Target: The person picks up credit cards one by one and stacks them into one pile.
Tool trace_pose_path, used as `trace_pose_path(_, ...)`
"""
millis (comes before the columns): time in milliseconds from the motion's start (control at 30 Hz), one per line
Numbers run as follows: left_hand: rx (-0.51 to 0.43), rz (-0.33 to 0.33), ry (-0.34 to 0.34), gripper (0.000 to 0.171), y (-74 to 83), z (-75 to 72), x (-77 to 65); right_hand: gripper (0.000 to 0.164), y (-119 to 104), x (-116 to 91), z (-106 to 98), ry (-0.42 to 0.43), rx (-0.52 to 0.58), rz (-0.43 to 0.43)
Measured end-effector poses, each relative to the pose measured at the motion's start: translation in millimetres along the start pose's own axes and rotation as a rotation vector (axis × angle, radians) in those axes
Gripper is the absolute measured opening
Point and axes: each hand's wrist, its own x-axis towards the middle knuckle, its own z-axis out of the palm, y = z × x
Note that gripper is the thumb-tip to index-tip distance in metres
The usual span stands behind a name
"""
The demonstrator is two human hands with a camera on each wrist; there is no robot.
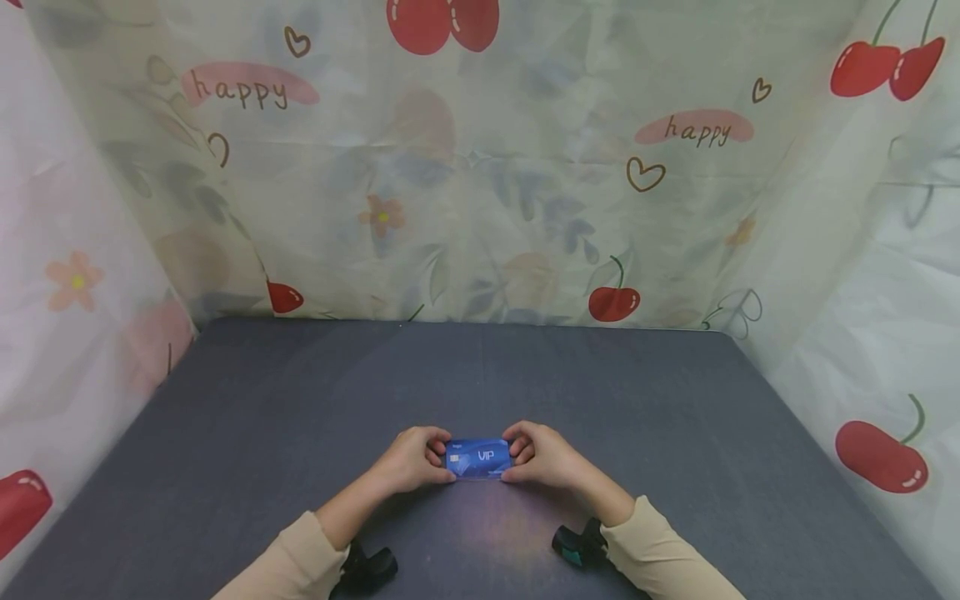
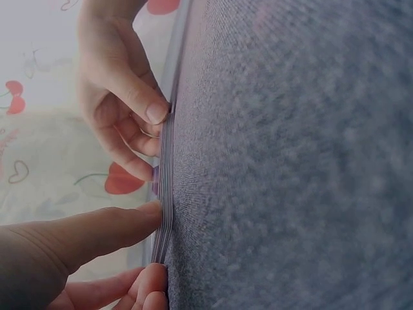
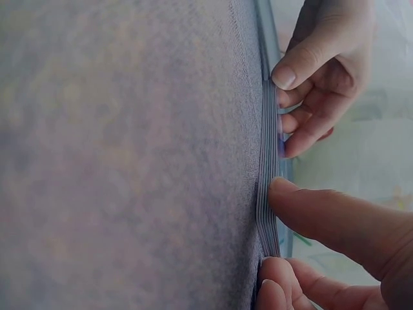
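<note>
A stack of several cards (image 2: 166,171) lies low over the grey tabletop, its layered long edge showing in both wrist views. The top card is a blue VIP card (image 1: 478,458) in the head view. My left hand (image 1: 415,458) grips the left end of the stack, thumb on the near edge and fingers at the far side. At the other end my right hand (image 1: 542,455) grips it the same way. In the right wrist view the stack (image 3: 266,161) bends slightly near my right thumb and fingers. Whether its underside touches the table is hard to tell.
The grey cloth-covered table (image 1: 300,383) stretches out around the hands. A printed curtain (image 1: 480,208) with cherries stands behind it, and similar sheets hang at both sides. Dark wrist devices (image 1: 367,569) sit under both forearms.
</note>
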Motion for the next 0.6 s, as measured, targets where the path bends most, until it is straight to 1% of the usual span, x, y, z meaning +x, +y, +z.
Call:
trace_pose_path(400, -0.006, -0.006, -0.008, 0.054, 2.6, -1.4, -0.1, 0.053, 0.5, 0.6, -0.7, 0.001, 0.018, 0.003)
trace_pose_path(600, -0.019, -0.002, 0.0, 0.055, 2.4, -2.8, 0.6, 0.055, 0.1, 0.3, -2.0, -0.005, 0.022, 0.002)
